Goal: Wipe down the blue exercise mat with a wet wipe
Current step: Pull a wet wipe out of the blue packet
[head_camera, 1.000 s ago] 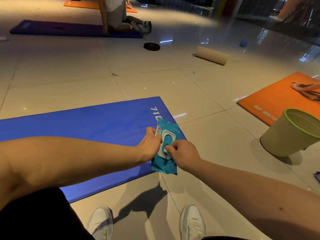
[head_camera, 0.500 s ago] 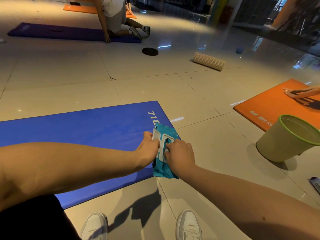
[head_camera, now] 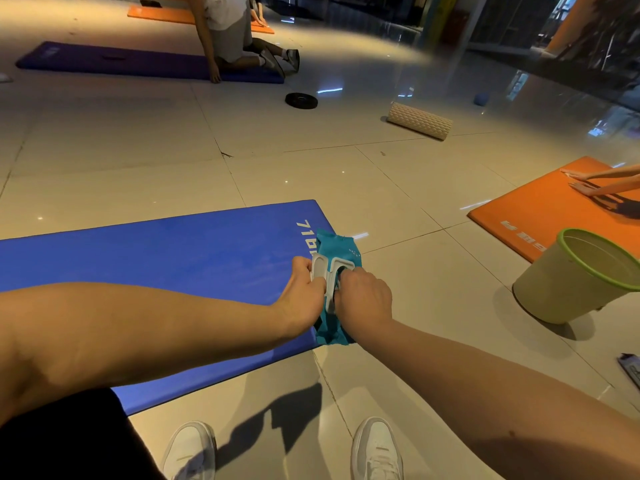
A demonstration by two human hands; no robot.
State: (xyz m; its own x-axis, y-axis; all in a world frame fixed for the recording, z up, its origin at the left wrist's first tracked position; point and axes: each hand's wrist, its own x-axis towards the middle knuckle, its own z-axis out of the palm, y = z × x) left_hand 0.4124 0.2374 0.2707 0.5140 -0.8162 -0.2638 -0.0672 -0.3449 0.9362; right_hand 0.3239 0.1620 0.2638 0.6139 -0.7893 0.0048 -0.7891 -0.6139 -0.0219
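**entry: pulling a wipe from the pack, what could fail**

state: the wipe pack (head_camera: 337, 247) lies at the right end of the blue mat (head_camera: 156, 258), partly on the mat and partly over its edge on the floor (head_camera: 415, 306). my left hand (head_camera: 303, 296) pinches the white flip lid (head_camera: 320, 268) and holds it folded back. my right hand (head_camera: 363, 299) is curled over the opening with the fingertips hidden, so i cannot tell whether they have a sheet. no wipe shows outside the pack. my reading: the task is at its first step and the mat is not yet wiped.

risks:
1. the pack looks soft and light, and only its lid is pinned. a pull upward could lift the whole pack instead of freeing a sheet.
2. sheets in such packs usually interleave. a fast or slanted tug could drag out several, or tear one.
3. the lid is bent well back. too much force from the left hand could strain the hinge.
4. the pack straddles the mat edge, so a sideways pull could slide it off onto the floor.
5. the pack covers a corner of the mat. if left there, that patch goes unwiped.

the bin (head_camera: 568, 292) stands well apart to the right.
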